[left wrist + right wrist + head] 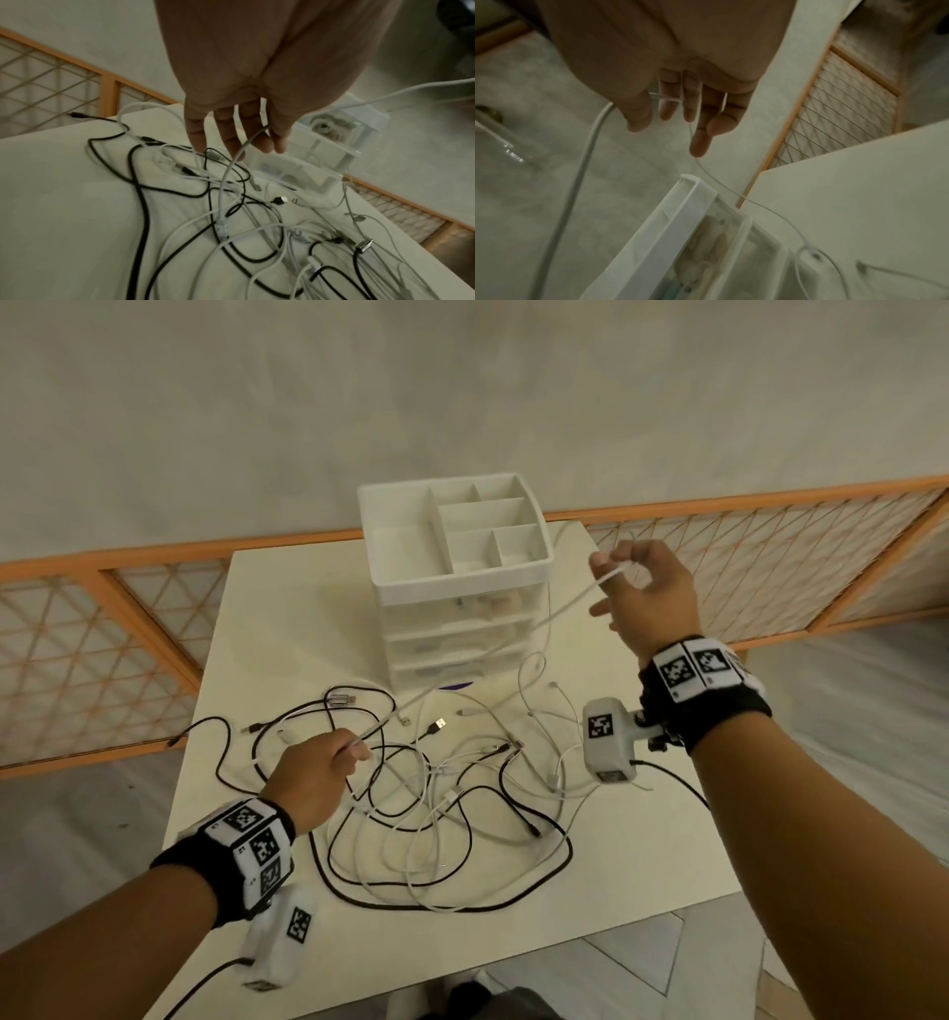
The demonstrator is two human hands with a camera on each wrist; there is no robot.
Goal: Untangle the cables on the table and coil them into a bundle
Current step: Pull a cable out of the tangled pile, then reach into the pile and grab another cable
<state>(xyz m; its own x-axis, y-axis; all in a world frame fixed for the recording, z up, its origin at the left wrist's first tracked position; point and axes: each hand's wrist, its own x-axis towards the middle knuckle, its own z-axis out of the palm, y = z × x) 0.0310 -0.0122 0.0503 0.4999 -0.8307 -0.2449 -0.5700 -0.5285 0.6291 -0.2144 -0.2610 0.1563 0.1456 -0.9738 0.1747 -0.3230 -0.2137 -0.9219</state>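
Head view, left hand: your left hand [316, 775] hangs over the near-left part of the table [642, 855], thumb and fingers pinched on a white cable [493, 654].
Head view, right hand: your right hand [649, 595] is raised beside the right side of the drawer organizer [457, 577], fingers curled, the same white cable caught at the fingertips.
Head view, white cable: it runs taut in the air from one hand to the other, crossing in front of the organizer.
Head view, tangle: black and white cables [441, 819] lie looped over one another on the middle of the table; one black end reaches the left edge.
Left wrist view, hand: your fingers [231, 132] point down over the tangle [231, 223], thumb closing the white cable [226, 174] against them; it drops from there into the pile.
Left wrist view, organizer: the clear drawers [321, 162] stand near the far edge.
Right wrist view, hand: your fingers [698, 113] bend loosely, and the white cable [577, 172] passes between thumb and forefinger.
Right wrist view, thin strand: a finer white strand [770, 211] trails down past the organizer's rim [680, 213] to the table.
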